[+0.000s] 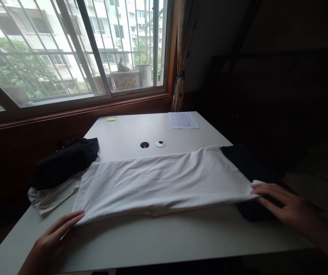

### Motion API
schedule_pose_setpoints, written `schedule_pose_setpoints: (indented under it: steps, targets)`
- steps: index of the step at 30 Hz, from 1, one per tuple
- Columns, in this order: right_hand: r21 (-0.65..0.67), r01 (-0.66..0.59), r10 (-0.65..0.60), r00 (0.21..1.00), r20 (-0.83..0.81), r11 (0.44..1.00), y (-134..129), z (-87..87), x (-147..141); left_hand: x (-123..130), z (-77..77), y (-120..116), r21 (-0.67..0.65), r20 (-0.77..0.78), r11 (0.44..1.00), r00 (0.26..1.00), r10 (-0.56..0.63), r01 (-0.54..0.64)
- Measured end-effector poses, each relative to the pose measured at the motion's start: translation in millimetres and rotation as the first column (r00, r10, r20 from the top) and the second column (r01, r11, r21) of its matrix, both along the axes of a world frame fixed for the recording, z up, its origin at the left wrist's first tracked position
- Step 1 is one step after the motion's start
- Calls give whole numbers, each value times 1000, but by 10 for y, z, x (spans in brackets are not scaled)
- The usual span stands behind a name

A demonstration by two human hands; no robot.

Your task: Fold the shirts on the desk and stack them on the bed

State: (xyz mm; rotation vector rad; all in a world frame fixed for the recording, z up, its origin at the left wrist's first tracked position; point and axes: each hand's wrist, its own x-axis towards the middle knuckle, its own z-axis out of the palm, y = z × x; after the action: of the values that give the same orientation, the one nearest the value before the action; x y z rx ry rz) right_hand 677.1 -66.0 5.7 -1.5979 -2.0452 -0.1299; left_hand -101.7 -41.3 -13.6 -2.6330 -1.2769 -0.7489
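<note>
A white garment [158,183] lies folded into a long band across the table, lightly wrinkled, with a stitched hem at its left end; its exact kind is unclear. My left hand [53,236] is at the near left corner, fingers closed on the edge. At the near right corner, my right hand [284,202] pinches the cloth between thumb and fingers, with a small bit of the white fabric raised there. Dark cloth [244,164] lies beside and partly under the right end, beneath my right hand.
Heaped on the table's left edge are black clothes [66,160] with a pale garment [55,194] below. Farther back on the white table [129,133] are printed papers [183,120], a yellow sticky note [111,118], an open cable hole [144,145] and a round cover [160,144]. A barred window stands behind.
</note>
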Motion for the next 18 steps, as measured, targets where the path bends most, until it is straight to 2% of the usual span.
schedule_pose_setpoints:
  steps: [3,6,8,10,12,15,18]
  targets:
    - [23,16,-15,999,-29,1000,-12,5,-46,58,64,27,30,7,999,1000,-30,29]
    - [46,33,-29,996,-82,998,-30,142,-86,117,148,52,55,50,998,998,-25,22]
    - [53,24,-18,994,-111,998,-55,214,-99,131,165,63,55,55,998,998,-13,10]
    - [63,12,-5,994,-107,998,-89,207,-93,116,148,74,51,23,999,1000,-15,14]
    - [68,3,2,998,-66,998,-129,108,-66,75,120,86,48,-27,998,999,-33,34]
    - [31,-21,21,1000,6,999,-186,-136,-8,1,101,104,42,-114,998,992,-49,54]
    - [44,-20,18,998,53,999,-212,-322,22,8,130,118,97,-228,995,973,24,-2]
